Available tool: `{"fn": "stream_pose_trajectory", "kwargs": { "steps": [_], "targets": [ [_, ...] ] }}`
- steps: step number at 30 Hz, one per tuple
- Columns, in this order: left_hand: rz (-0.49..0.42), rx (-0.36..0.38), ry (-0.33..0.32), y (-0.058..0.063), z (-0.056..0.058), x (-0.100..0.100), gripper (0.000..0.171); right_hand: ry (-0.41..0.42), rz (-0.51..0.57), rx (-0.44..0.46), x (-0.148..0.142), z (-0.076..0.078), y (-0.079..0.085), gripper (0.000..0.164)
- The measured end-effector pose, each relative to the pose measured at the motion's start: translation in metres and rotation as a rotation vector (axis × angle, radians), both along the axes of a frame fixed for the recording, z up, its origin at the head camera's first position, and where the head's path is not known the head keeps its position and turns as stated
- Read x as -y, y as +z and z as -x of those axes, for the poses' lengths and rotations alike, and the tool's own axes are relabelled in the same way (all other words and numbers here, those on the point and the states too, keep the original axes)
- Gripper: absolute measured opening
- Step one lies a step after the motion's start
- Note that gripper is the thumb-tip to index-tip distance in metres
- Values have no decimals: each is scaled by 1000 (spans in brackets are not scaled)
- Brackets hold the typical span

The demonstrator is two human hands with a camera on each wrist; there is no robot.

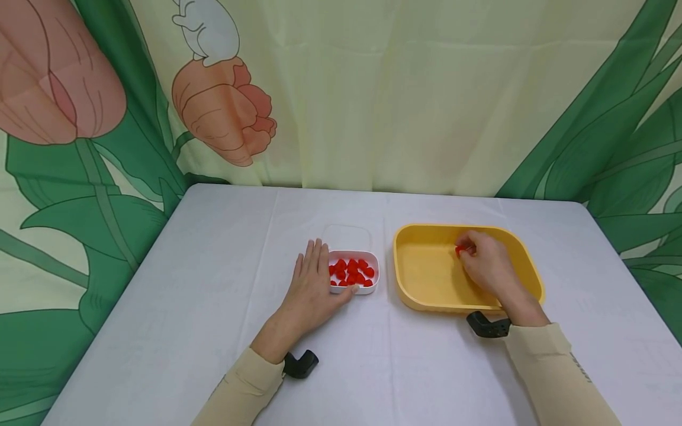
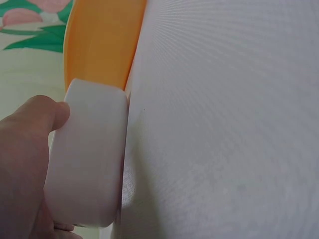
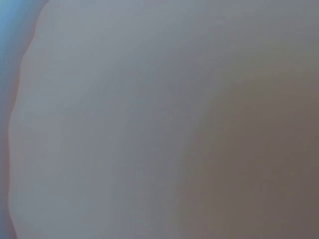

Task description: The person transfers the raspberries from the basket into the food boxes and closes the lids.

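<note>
A small white box [image 1: 367,290] with several small red pieces [image 1: 352,266] inside stands left of the yellow tray [image 1: 421,305]. My left hand [image 1: 311,288] lies along the box's left side, fingers straight, with the thumb reaching over the front rim. In the left wrist view the thumb [image 2: 42,112] touches the upper edge of the white box [image 2: 89,154]. Over the right part of the tray, my right hand [image 1: 487,263] pinches a small red piece [image 1: 459,251] between its fingertips. The right wrist view is a pale blur.
The box's clear lid [image 1: 347,236] stands open at its back. A white cloth [image 1: 213,248] covers the table, and a printed curtain [image 1: 399,100] hangs behind the far edge. Each wrist wears a black camera mount [image 1: 301,364].
</note>
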State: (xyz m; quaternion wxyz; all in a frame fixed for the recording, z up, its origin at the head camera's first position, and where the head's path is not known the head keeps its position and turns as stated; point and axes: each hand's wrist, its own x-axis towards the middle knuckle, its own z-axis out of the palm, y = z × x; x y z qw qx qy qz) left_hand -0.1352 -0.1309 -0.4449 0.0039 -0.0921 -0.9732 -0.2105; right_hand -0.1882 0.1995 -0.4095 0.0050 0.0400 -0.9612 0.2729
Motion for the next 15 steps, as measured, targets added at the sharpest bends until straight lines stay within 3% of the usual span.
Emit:
{"fn": "stream_pose_trajectory", "kwargs": {
  "steps": [15],
  "targets": [
    [6,6,1,0,1,0,104,1,29,-55,1,-3,2,17]
  ]
}}
